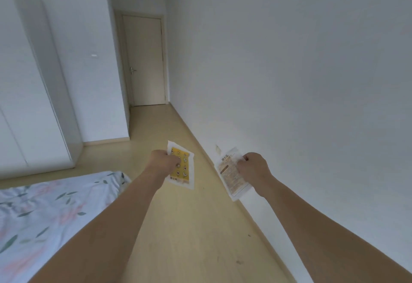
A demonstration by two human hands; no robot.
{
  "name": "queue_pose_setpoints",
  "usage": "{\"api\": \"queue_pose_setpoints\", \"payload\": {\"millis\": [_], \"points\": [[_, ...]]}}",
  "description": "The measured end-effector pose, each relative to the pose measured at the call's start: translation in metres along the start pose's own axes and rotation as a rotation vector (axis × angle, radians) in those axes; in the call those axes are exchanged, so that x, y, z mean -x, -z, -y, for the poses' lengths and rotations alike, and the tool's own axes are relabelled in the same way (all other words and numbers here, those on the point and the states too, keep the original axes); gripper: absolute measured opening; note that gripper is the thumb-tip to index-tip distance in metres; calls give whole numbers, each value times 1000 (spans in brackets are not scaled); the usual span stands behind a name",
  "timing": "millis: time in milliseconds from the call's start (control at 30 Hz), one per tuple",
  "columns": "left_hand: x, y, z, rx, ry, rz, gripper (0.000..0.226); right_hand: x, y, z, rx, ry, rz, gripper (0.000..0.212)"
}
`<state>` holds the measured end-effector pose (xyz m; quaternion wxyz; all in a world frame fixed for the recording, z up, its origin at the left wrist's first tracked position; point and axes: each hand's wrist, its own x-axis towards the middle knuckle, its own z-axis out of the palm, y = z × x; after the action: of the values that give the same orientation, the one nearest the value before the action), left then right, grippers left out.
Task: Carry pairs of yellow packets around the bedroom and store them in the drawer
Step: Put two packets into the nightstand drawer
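On my far left I see the bed with its pale floral-print sheet (51,211). My left hand (163,162) grips a yellow patterned packet with white edges (184,166) above the light wooden floor (189,227). My right hand (254,166) clasps a second packet, its white printed back (229,171) facing me, near the plain white wall (289,82).

Yellow patterned packet (183,166) shows its front; second packet (231,172) seemingly its pale printed back.
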<state>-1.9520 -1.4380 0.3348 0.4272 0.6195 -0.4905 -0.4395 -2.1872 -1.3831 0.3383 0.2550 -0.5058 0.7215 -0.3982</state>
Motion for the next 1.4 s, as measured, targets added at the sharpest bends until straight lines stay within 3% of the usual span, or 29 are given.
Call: {"api": "queue_pose_setpoints", "payload": {"millis": [233, 367, 467, 667, 1133, 1400], "points": [[-171, -5, -28, 12, 33, -114, 9, -202, -69, 40, -65, 59, 91, 9], [-268, 20, -72, 2, 13, -221, 5, -311, -105, 94, -69, 253, 108, 30], [-327, 37, -86, 24, 21, -253, 10, -375, -146, 127, -74, 342, 126, 26], [-459, 73, -69, 46, 120, -348, 6, -495, -250, 159, -111, 329, 205, 25], [-831, 148, -89, 73, 110, -451, 11, -801, -462, 295, -52, 417, 241, 18], [-1015, 186, -82, 11, 108, -544, 19, -959, -610, 344, -149, 307, 351, 22]]}}
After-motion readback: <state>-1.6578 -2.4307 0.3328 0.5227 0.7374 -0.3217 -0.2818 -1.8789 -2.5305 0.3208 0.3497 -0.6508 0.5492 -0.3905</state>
